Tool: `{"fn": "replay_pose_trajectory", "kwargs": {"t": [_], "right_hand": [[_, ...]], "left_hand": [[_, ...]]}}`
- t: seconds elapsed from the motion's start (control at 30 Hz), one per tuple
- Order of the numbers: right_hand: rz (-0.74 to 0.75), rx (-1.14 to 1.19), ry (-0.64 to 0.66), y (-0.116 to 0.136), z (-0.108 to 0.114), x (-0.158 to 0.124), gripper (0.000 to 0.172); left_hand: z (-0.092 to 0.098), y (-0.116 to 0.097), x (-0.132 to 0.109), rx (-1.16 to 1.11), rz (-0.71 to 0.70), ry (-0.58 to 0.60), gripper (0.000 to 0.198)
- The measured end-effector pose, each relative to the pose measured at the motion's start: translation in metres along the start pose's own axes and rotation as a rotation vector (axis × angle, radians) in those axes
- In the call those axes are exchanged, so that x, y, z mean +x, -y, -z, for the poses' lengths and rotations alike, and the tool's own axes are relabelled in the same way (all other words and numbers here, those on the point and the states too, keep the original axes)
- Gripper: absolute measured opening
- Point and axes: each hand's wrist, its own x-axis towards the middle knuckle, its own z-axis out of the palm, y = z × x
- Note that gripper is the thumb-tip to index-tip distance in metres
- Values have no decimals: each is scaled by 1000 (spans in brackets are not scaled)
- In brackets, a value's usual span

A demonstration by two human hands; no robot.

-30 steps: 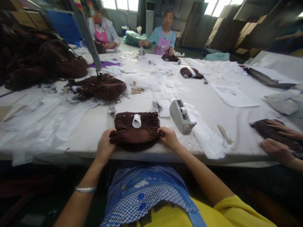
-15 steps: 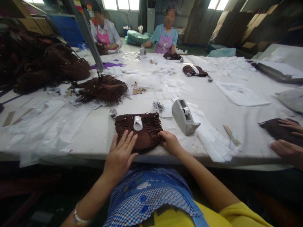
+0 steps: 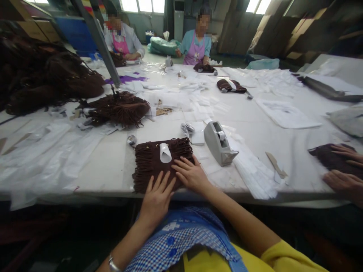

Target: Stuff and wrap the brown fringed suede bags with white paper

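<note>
A dark brown fringed bag (image 3: 151, 162) lies flat at the table's front edge, its fringe spread along both sides. A curled white paper band (image 3: 165, 153) sits near its top, between small metal eyelets. My left hand (image 3: 159, 194) rests on the bag's lower middle, fingers stretched out and apart. My right hand (image 3: 191, 174) lies on the right part of the bag, fingers extended over the fringe. Wrapped hardware (image 3: 131, 141) pokes out at the bag's upper left corner, and another wrapped piece (image 3: 187, 129) lies beyond the upper right.
A grey tape dispenser (image 3: 220, 143) stands right of the bag, beside white strips (image 3: 252, 172). Fringed bags (image 3: 121, 107) and a large brown pile (image 3: 48, 75) lie to the left. A co-worker's hands (image 3: 344, 177) press a brown piece at far right. Two people sit across the table.
My right hand has let go of the bag's right edge and now lies flat on it. My left hand has moved right and toward me, down the bag.
</note>
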Motion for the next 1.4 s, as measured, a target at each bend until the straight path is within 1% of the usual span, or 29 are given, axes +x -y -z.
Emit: {"fn": "replay_pose_trajectory", "kwargs": {"t": [0.03, 0.1, 0.13, 0.2, 0.27, 0.33, 0.4, 0.47, 0.5, 0.53, 0.57, 0.6, 0.67, 0.7, 0.77, 0.83, 0.9, 0.97, 1.03, 1.1, 1.13, 1.17, 1.2, 1.23, 1.27, 1.3, 1.33, 1.37, 1.4], "right_hand": [[-93, -30, -7, -6, -2, -2, 34], [-258, -82, -33, -17, 2, -6, 32], [-315, -101, -49, -19, 7, -8, 29], [-359, -123, -91, -19, 17, -8, 23], [-312, -109, -151, -13, 22, -4, 24], [-174, -32, -144, -6, 19, 1, 28], [-58, 93, -59, -3, 14, 5, 30], [-46, 228, 62, -6, 13, 7, 25], [-92, 280, 93, -11, 14, 10, 22], [-164, 309, 90, -18, 17, 13, 23], [-249, 311, 54, -27, 21, 18, 28], [-346, 288, -11, -38, 24, 26, 31], [-550, 201, -141, -63, 29, 46, 31], [-633, 161, -159, -76, 30, 58, 35], [-747, 101, -92, -99, 28, 83, 57], [-797, 46, 26, -114, 24, 108, 73], [-796, 0, 142, -122, 19, 129, 75], [-745, -15, 219, -124, 15, 141, 67], [-655, 12, 226, -124, 11, 146, 52], [-537, 96, 153, -123, 9, 144, 39], [-476, 158, 95, -123, 8, 141, 35], [-418, 226, 29, -122, 8, 138, 32], [-366, 291, -37, -121, 9, 135, 30], [-321, 345, -92, -120, 10, 132, 29], [-288, 386, -134, -118, 11, 130, 28], [-266, 410, -160, -116, 13, 128, 27], [-254, 420, -175, -115, 14, 126, 27], [-251, 418, -185, -113, 15, 125, 26], [-261, 409, -196, -111, 16, 125, 26]], "left_hand": [[3, 2, -2, -5, 0, 0, 44], [8, 7, -2, -24, 10, -10, 41], [11, 9, 1, -37, 24, -18, 36], [14, 11, 12, -42, 73, -23, 24], [14, 12, 26, -16, 99, -22, 17], [11, 15, 37, 6, 70, -53, 21], [7, 19, 39, -19, 16, -99, 30], [6, 25, 34, -81, -24, -70, 32], [7, 28, 31, -112, -32, -34, 30], [8, 31, 28, -139, -37, -1, 29], [9, 34, 25, -158, -38, 26, 28], [10, 36, 24, -170, -38, 38, 28], [11, 39, 25, -182, -42, 20, 25], [10, 40, 27, -189, -48, 4, 23], [9, 42, 30, -211, -63, -26, 21], [9, 43, 31, -234, -81, -48, 19], [7, 44, 30, -256, -109, -48, 19], [5, 47, 28, -287, -144, -66, 21], [2, 51, 26, -356, -182, -95, 23], [2, 60, 25, -492, -238, -101, 23], [6, 67, 26, -589, -264, -76, 23], [12, 76, 28, -697, -285, -11, 23], [21, 86, 32, -803, -289, 75, 25], [31, 97, 40, -890, -258, 158, 27], [43, 109, 50, -943, -220, 277, 30], [54, 120, 64, -947, -116, 258, 29], [63, 129, 81, -887, 9, 146, 27], [69, 135, 100, -788, 86, 35, 22], [70, 138, 120, -673, 111, -30, 22]]}}
